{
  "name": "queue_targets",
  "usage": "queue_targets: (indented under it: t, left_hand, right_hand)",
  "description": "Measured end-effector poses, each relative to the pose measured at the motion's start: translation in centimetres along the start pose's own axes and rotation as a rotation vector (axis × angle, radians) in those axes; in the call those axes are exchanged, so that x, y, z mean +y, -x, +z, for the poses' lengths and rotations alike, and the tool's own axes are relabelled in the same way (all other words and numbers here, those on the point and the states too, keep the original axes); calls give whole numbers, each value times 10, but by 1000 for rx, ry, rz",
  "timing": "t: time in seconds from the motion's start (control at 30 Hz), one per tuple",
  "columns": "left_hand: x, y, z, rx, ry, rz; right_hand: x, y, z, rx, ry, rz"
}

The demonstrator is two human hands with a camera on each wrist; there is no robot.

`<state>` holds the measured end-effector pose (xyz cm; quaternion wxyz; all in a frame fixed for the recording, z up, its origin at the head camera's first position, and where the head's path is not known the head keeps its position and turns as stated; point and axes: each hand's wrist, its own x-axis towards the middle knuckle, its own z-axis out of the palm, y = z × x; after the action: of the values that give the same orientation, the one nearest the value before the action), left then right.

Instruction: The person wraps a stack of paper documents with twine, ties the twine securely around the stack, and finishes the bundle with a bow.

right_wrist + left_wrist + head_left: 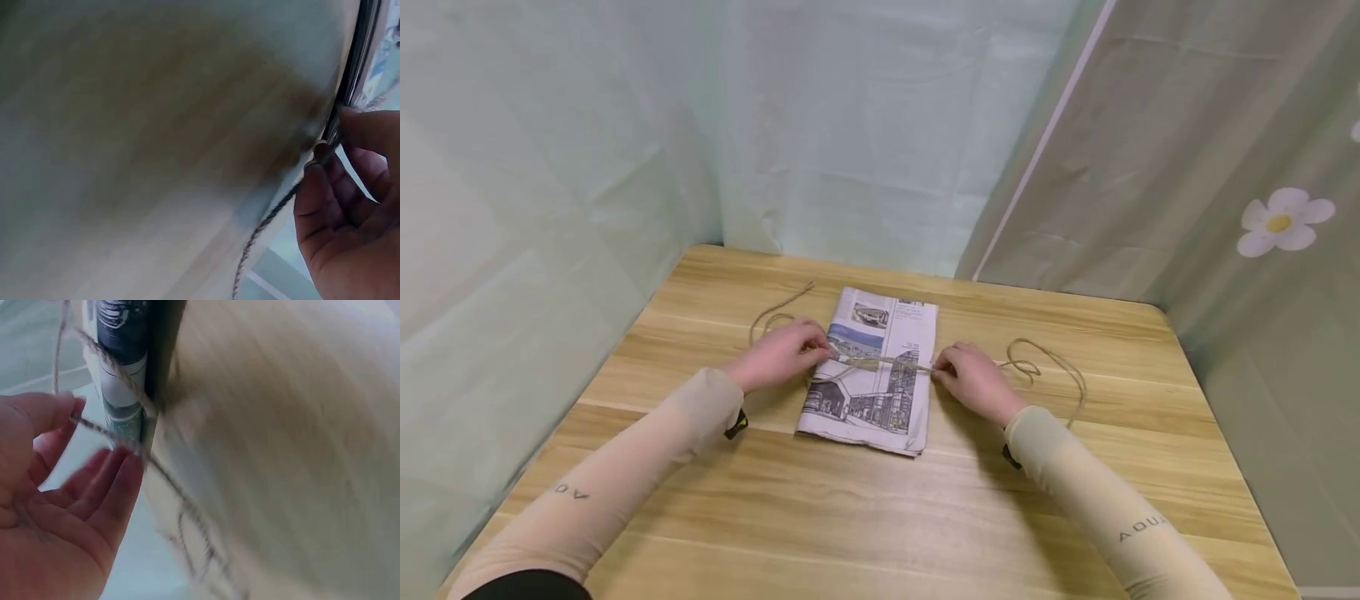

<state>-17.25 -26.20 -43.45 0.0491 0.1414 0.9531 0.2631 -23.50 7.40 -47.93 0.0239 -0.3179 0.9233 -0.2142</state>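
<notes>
A folded newspaper [868, 408] lies on the wooden table, its printed pictures facing up. Brown twine [880, 360] crosses its middle from side to side, in more than one strand. At the left edge of the paper, my left hand [786, 354] pinches the twine between thumb and index finger; the left wrist view shows the other fingers [122, 481] spread below. Beside the right edge, my right hand [976, 379] pinches the twine with thumb and fingertips. In the right wrist view a length of twine [250, 244] hangs away from these fingers. The paper's underside is hidden.
One loose twine end [782, 304] curls on the table [850, 533] behind my left hand. Another loop of twine [1060, 358] lies to the right of my right hand. Pale curtains [865, 125] stand around the table's far and side edges.
</notes>
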Motion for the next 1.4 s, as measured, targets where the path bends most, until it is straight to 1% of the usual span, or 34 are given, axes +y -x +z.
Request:
queue_targets:
  t: [0.1, 0.2, 0.23, 0.33, 0.4, 0.5, 0.63, 0.73, 0.93, 1.07, 1.2, 1.3, 1.4]
  left_hand:
    - [0, -2, 0, -1, 107, -103]
    - [-1, -5, 4, -34, 229, -177]
    - [0, -6, 6, -40, 263, -189]
    - [4, -9, 11, -53, 366, -198]
    - [8, -11, 14, -50, 410, -186]
    - [12, -12, 18, -55, 479, -172]
    - [17, -13, 21, -88, 581, -193]
    - [18, -13, 24, -116, 611, -202]
    - [14, -13, 30, -143, 590, -188]
    - [12, -14, 34, -155, 575, -185]
    - [11, -17, 36, -152, 594, -188]
    - [10, -18, 35, -162, 616, -180]
    - [9, -18, 31, -163, 622, -162]
  right_hand:
    - [0, 0, -1, 5, -109, 54]
    - [1, 1, -2, 8, -216, 116]
    - [2, 2, -2, 12, -246, 136]
    - [5, 6, -5, 34, -297, 176]
    - [8, 8, -8, 45, -309, 187]
    - [14, 12, -12, 63, -304, 199]
    - [21, 14, -17, 73, -296, 208]
    - [25, 16, -21, 71, -299, 216]
    - [30, 18, -20, 62, -328, 248]
    - [30, 18, -16, 41, -394, 277]
    - [30, 18, -14, 17, -507, 320]
    - [30, 18, -15, -16, -599, 366]
    - [34, 19, -18, -22, -640, 420]
